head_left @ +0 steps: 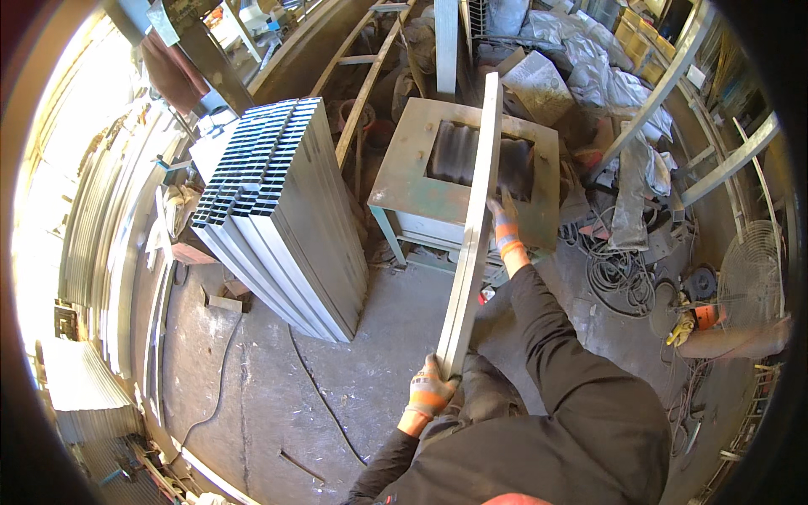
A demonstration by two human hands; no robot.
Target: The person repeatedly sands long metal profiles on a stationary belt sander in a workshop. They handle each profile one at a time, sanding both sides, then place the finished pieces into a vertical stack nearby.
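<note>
A long, straight silver metal channel (469, 269) slants up and away in front of me, its near end low by my legs. Gloved in orange and grey, my left hand (431, 389) is closed round that near end. Farther up, my right hand (506, 223) grips the channel from its right side; some of its fingers are hidden behind the metal. Beneath the channel's far half stands a worn grey-green metal stand (402, 168) with a dark, roller-like surface in its top opening. To the left rises a tall stack of similar metal channels (313, 252), their ends showing on top.
Cables (619, 278) lie coiled on the floor at right, near a round wire fan guard (752, 261). A thin cable (316, 383) crosses the floor by the stack. Long metal sheets (99, 227) line the left side. Crumpled silvery sheeting (602, 76) is heaped at the back right.
</note>
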